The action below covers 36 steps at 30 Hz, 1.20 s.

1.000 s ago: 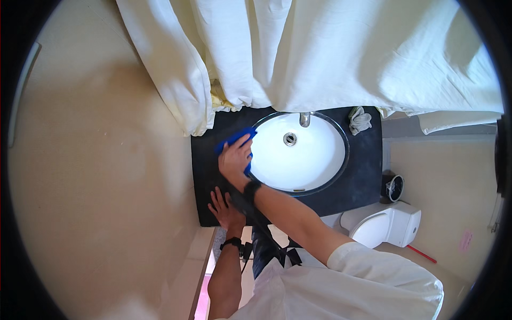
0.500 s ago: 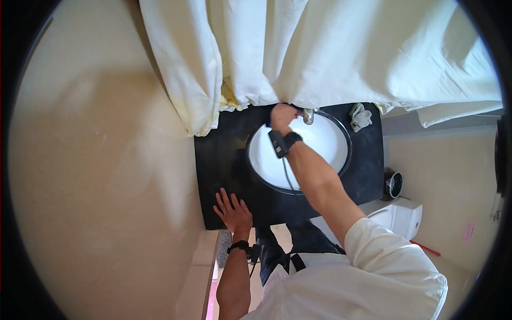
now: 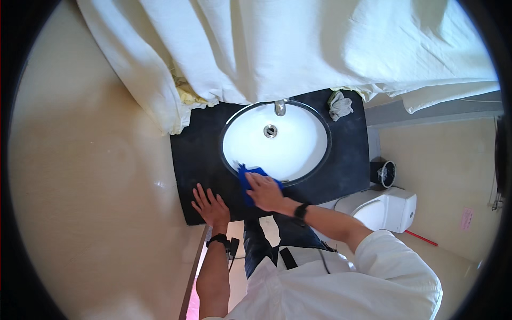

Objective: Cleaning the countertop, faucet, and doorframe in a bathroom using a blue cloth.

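Since half a second ago, the right hand (image 3: 265, 192) has been drawn back from the tap (image 3: 279, 108) at the far rim of the basin to the near rim, and the blue cloth (image 3: 248, 178) has been brought with it. That cloth is now pressed flat under the palm and fingers, which are laid over it rather than curled; it lies across the near left part of the rim of the white oval sink (image 3: 290, 146), partly on the black worktop (image 3: 197, 154) and partly over the basin's edge. A dark band is worn on the right wrist. The left hand (image 3: 212, 205) is kept where it was, spread flat on the near left corner of the worktop, its fingers splayed open and nothing held in them; it lies just beside the right hand without touching it. A round drain (image 3: 270, 130) is seen in the far half of the basin, below the tap. A crumpled grey rag (image 3: 339, 105) is left at the far right edge of the worktop. A pale sheet (image 3: 298, 48) is draped over the far edge. To the right of the worktop a white toilet (image 3: 386, 208) is seen, with a small dark bin (image 3: 385, 173) beside it.
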Tool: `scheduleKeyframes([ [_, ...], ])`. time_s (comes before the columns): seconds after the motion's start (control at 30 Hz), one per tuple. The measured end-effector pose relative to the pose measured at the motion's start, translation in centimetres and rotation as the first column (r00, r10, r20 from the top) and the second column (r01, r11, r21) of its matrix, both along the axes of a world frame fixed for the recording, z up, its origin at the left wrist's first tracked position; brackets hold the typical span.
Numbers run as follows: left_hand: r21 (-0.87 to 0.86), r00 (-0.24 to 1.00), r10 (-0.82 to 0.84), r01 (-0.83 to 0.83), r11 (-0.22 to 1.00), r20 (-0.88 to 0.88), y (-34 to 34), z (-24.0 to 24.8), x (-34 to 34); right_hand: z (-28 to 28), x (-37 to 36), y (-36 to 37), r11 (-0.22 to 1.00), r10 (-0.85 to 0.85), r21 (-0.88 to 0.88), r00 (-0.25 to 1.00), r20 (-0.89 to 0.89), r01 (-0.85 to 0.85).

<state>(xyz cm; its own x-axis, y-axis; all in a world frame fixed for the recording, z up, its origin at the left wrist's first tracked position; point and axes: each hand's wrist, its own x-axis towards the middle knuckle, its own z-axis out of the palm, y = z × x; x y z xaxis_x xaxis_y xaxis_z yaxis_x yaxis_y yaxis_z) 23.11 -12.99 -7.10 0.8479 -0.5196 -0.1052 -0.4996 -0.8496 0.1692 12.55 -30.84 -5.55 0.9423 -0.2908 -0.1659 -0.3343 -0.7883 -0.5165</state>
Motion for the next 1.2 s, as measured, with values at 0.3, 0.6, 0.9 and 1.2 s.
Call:
scheduleKeyframes([
  [0.3, -0.031, 0.998, 0.026, -0.024, 0.999, 0.058, 0.6, -1.1, 0.0, 2.7, -11.6, -26.3, 0.671, 0.698, -0.165, 0.691, -0.189, -0.723],
  [0.6, -0.078, 0.998, 0.041, -0.038, 0.996, 0.04, 0.9, -0.6, 0.1, 2.3, 7.4, -36.6, 0.139, 0.975, -0.189, 0.168, -0.147, -0.972],
  [0.9, -0.065, 0.998, 0.052, -0.051, 0.997, 0.022, 1.0, -0.5, -0.1, 2.3, 9.1, -32.4, 0.215, 0.813, -0.343, 0.362, -0.456, -0.915],
  [1.2, -0.065, 0.999, 0.031, -0.028, 0.997, 0.044, 0.7, -0.7, 0.1, 2.8, -6.3, -32.5, 0.661, 0.538, -0.378, 0.761, -0.363, -0.648],
])
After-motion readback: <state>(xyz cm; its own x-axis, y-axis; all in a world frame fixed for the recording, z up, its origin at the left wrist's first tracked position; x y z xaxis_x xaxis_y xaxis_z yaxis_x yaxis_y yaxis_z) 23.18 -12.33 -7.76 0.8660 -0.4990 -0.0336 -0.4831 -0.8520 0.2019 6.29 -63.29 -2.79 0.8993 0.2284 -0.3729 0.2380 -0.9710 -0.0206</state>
